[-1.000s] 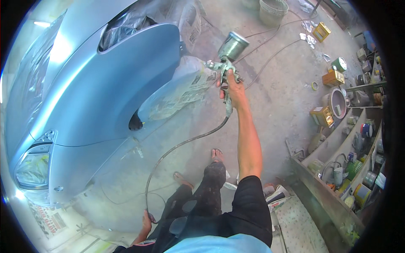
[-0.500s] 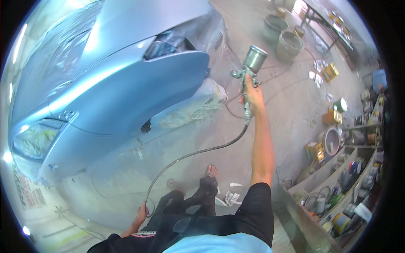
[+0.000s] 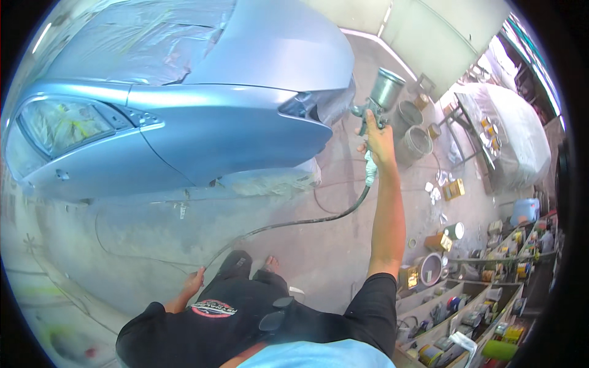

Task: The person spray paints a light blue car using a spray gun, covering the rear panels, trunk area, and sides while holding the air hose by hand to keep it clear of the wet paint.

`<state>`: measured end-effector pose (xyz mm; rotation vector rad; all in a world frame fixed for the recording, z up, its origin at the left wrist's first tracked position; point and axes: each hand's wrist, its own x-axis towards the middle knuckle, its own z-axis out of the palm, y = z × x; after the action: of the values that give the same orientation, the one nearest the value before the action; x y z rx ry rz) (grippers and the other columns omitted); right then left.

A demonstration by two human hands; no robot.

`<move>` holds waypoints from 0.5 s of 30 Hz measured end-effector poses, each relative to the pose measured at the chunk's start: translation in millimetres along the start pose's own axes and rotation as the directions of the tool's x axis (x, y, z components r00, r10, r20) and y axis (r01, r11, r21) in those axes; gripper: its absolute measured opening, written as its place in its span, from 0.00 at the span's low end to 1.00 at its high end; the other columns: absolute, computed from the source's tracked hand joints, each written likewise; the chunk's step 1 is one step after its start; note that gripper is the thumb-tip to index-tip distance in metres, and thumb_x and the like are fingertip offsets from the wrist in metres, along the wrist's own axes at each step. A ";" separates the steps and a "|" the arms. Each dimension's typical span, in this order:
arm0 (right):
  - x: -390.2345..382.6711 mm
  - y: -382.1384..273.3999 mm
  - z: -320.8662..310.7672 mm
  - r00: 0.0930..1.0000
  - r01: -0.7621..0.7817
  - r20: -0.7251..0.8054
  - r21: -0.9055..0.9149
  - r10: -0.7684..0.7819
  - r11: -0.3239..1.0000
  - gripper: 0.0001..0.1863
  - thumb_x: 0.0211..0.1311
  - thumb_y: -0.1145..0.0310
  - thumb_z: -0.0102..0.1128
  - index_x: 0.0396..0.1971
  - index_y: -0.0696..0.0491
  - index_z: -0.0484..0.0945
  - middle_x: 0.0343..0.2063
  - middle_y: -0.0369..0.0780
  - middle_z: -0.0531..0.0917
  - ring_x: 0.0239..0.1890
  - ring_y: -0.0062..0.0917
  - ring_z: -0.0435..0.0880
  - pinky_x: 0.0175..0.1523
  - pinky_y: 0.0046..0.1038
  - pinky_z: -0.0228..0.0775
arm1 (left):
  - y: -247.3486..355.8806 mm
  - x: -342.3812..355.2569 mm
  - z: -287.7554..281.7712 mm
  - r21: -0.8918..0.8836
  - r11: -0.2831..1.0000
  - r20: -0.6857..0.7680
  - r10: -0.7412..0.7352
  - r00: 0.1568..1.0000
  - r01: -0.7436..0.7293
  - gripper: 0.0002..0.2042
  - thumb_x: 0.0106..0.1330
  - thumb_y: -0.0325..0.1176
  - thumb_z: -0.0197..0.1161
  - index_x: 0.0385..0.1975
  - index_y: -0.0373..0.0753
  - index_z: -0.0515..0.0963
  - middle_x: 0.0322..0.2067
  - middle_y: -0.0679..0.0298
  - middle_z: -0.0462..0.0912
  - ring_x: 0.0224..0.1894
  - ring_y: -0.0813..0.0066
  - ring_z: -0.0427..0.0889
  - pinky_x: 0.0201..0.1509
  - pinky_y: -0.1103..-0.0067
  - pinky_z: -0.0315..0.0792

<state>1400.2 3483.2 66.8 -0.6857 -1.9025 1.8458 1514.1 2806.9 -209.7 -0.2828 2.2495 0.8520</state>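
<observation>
My right hand (image 3: 379, 140) is closed round the handle of a spray gun (image 3: 372, 111), held out in front at arm's length. A metal cup (image 3: 387, 88) tops the gun. From the wrapped fitting under its handle a dark air hose (image 3: 288, 222) curves down to the lower left. My left hand (image 3: 194, 281) grips that hose low beside my hip. Left of the gun stands a light-blue car body (image 3: 239, 132), its window (image 3: 67, 126) and windshield (image 3: 153, 43) covered in clear plastic film. Sheeting (image 3: 276, 181) also wraps the front wheel.
Buckets (image 3: 416, 143) stand on the floor beyond the gun. Farther right is a plastic-covered car (image 3: 509, 129) behind a metal table (image 3: 475, 132). Tins (image 3: 454, 189) and paper scraps lie on the floor. Wooden shelving (image 3: 457, 306) full of cans fills the lower right.
My view has turned so that more of the back wall and covered car shows. The spray gun has shifted slightly right in the picture. Both hands keep their holds.
</observation>
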 end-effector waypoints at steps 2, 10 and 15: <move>23.4 10.2 5.0 0.991 0.027 -0.130 -0.124 -0.043 0.992 0.29 0.64 0.43 0.58 0.44 0.58 0.78 0.23 0.41 0.81 0.10 0.21 0.72 0.13 0.24 0.68 | 4.8 6.9 7.0 -0.080 0.995 -0.015 0.051 0.999 -0.052 0.35 0.68 0.66 0.44 0.15 0.37 0.71 0.14 0.64 0.70 0.19 0.72 0.73 0.27 0.73 0.70; -9.7 -34.2 26.7 0.995 -0.096 -0.013 -0.034 0.096 0.995 0.26 0.68 0.44 0.53 0.48 0.55 0.74 0.31 0.44 0.86 0.11 0.18 0.70 0.15 0.21 0.68 | 15.3 18.6 14.2 -0.291 0.951 0.030 -0.100 0.995 0.104 0.37 0.66 0.69 0.45 0.14 0.35 0.71 0.14 0.62 0.70 0.20 0.69 0.74 0.28 0.70 0.71; -45.5 -13.7 12.4 0.970 -0.163 -0.181 0.023 0.164 0.986 0.22 0.67 0.47 0.56 0.43 0.53 0.74 0.31 0.43 0.85 0.10 0.20 0.71 0.12 0.22 0.65 | -31.8 66.0 56.6 -0.276 0.961 -0.100 -0.012 0.995 -0.016 0.32 0.67 0.62 0.51 0.22 0.32 0.76 0.15 0.62 0.72 0.19 0.67 0.73 0.25 0.67 0.69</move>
<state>1428.2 3445.9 82.2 -0.9997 -1.7667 1.8155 1510.0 2822.2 -300.9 -0.4616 2.2196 1.1790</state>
